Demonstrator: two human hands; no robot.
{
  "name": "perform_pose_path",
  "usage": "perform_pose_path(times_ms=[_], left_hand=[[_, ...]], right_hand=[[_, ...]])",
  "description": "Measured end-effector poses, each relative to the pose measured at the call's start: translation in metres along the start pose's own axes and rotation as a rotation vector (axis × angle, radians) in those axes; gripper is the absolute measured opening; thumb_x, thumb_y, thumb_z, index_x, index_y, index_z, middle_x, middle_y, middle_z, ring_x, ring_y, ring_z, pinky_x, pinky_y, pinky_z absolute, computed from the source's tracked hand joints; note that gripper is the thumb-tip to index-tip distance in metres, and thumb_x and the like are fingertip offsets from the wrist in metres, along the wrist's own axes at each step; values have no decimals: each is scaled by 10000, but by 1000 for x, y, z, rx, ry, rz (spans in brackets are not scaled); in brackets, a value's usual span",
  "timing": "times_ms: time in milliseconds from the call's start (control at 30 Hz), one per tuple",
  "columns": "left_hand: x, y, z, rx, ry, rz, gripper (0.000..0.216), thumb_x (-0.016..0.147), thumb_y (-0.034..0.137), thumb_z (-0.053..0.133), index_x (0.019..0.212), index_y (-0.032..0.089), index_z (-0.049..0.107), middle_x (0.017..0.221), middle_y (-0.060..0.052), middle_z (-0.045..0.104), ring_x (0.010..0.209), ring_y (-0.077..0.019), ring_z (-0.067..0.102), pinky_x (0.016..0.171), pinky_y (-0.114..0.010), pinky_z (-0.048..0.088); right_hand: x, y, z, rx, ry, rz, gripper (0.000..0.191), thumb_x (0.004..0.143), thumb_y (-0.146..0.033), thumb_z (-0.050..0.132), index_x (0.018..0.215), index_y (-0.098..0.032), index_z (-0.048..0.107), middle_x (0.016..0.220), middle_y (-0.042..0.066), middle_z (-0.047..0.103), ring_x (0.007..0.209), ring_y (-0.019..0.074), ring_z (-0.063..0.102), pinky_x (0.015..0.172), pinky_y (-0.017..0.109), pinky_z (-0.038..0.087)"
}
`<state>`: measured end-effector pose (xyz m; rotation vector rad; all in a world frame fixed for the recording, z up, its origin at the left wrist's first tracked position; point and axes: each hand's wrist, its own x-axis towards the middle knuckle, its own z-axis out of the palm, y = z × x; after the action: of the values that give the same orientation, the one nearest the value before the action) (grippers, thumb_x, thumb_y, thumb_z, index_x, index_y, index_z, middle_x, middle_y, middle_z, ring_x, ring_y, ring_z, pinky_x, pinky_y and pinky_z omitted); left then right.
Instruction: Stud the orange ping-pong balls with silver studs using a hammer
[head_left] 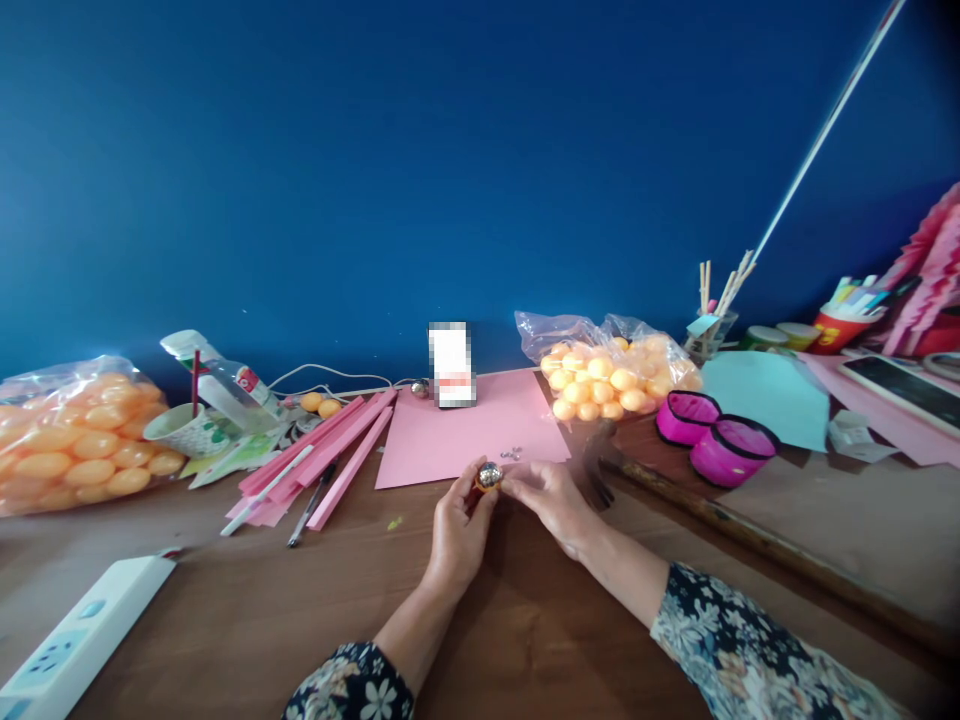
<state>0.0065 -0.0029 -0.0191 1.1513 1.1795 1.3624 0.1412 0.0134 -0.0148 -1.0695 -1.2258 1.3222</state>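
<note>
My left hand point(459, 528) is closed around a small shiny silver-gold ball point(489, 476), pinching it from the left. My right hand point(551, 497) reaches in from the right, its fingertips touching the same ball. Both hands hover over the brown wooden table point(247, 610), at the near edge of a pink paper sheet point(457, 430). A few tiny metal bits point(512, 453) lie on that sheet just beyond the ball.
Bags of orange balls sit at far left point(71, 440) and behind the sheet point(611, 375). Pink paper strips point(322, 455), a pen point(311, 508), a paper cup point(186, 430), two pink round containers point(712, 435), a power strip point(75, 640) and a wooden stick point(750, 535) surround the hands.
</note>
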Motion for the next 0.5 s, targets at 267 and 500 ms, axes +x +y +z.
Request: perform_pose_path(times_ms=[267, 500], left_hand=[[-1, -2, -1, 7, -17, 12, 420, 702, 233, 647, 1115, 194, 583, 1109, -64, 639, 1045, -222, 574, 936, -349, 421], [-1, -3, -1, -18, -13, 3, 428, 691, 236, 660, 1111, 193, 587, 1103, -64, 642, 1036, -221, 580, 928, -340, 427]], right_hand=[[0, -4, 2, -53, 22, -13, 233, 661, -362, 696, 743, -147, 660, 824, 62, 684, 817, 215, 610, 776, 343, 457], [-1, 2, 2, -116, 48, -39, 227, 689, -359, 665, 788, -156, 650, 812, 51, 679, 802, 211, 612, 758, 339, 461]])
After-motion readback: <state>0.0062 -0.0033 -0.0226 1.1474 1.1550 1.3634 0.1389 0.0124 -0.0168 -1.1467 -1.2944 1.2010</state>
